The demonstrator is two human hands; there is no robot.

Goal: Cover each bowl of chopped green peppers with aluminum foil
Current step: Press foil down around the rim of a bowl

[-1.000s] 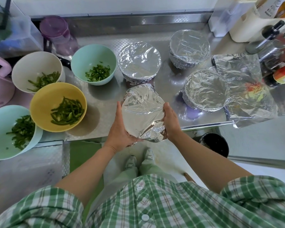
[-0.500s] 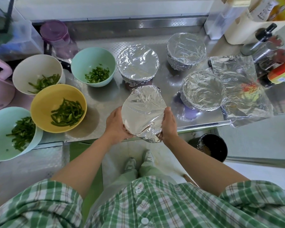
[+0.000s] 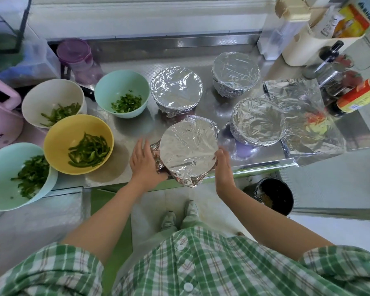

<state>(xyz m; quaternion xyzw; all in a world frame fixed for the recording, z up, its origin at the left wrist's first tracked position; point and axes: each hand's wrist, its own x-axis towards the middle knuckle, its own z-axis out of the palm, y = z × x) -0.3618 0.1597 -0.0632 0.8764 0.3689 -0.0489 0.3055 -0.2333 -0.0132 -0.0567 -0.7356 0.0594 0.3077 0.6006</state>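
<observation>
left hand and right hand press flat against foil-covered bowl at bench front edge; both grips released, fingers straight

The person wears a short-sleeved shirt in green-and-white plaid crossed by thin reddish-brown lines, closed down the front by a row of small white buttons. Its left sleeve and right sleeve end in loose hems on the upper arms, leaving the forearms uncovered down to the left hand and right hand. Below the shirt show pale green trousers and a pair of light-coloured sneakers with greyish panels.
</observation>
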